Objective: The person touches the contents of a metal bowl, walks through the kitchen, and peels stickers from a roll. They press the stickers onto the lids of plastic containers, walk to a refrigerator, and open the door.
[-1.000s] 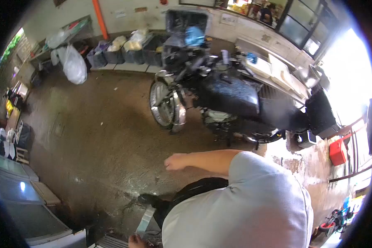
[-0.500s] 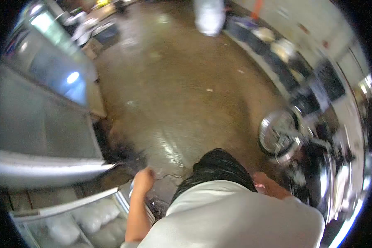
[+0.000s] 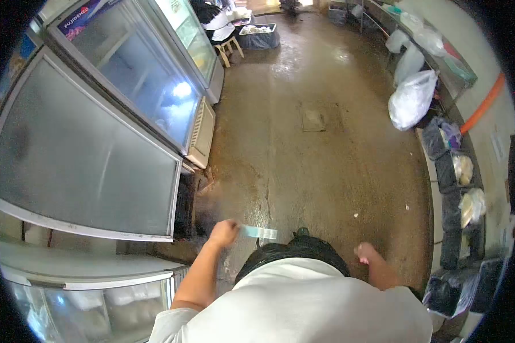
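My left hand (image 3: 225, 233) is closed on one end of a flat, pale blue-green and white strip (image 3: 260, 232), which sticks out to the right over the wet floor. What kind of strip it is does not show. My right hand (image 3: 367, 252) hangs on the other side of my body, fingers curled, with a small pink bit (image 3: 364, 260) at the fingertips. Between the hands are my white shirt (image 3: 303, 303) and a black garment (image 3: 294, 249) at my waist.
Glass-door fridges (image 3: 137, 68) line the left side, and a glass-fronted display case (image 3: 120, 306) is close at lower left. Black crates (image 3: 450, 171) stand along the right wall by a large white plastic bag (image 3: 412, 100). A person (image 3: 218, 26) is near a stool (image 3: 230, 50) at the back.
The view has swung right, away from the bicycle-like wheel, and now looks down the passage. My left hand has turned so the pale strip shows; both hands remain low at my sides.
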Demonstrator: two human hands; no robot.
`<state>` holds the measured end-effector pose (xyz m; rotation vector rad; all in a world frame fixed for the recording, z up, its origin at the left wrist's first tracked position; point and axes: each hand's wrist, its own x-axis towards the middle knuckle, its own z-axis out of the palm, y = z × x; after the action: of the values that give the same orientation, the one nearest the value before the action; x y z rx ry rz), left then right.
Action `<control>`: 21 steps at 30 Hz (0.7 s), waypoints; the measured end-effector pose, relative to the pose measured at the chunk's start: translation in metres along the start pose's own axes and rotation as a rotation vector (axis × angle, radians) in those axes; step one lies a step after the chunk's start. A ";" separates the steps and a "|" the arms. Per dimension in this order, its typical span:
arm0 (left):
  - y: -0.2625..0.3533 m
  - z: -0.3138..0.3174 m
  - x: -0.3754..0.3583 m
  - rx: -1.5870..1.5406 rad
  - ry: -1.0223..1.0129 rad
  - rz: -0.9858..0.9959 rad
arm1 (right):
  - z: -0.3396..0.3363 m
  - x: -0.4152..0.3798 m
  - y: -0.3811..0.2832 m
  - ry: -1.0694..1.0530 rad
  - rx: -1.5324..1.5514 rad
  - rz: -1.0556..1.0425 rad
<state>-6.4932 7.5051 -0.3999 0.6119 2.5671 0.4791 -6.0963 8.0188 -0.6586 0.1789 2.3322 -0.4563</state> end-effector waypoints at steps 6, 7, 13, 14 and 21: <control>-0.232 0.105 -0.004 0.141 -0.279 -0.617 | -0.330 0.136 -0.031 0.485 0.609 0.207; -0.204 0.088 -0.018 0.535 -0.528 -0.505 | -0.354 0.171 -0.028 0.582 0.695 0.084; -0.229 0.183 -0.029 0.460 0.101 -0.420 | -0.525 0.247 -0.132 0.492 0.552 -0.218; -0.231 0.178 0.005 0.481 -0.023 -0.502 | -0.537 0.264 -0.136 0.448 0.501 -0.288; -0.139 0.079 0.331 -0.073 0.175 -0.542 | -0.644 0.334 -0.086 0.094 0.115 -0.396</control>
<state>-6.7640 7.5695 -0.6401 -0.1666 2.7128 0.4450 -6.7749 8.1794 -0.4415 -0.2175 2.4377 -0.7922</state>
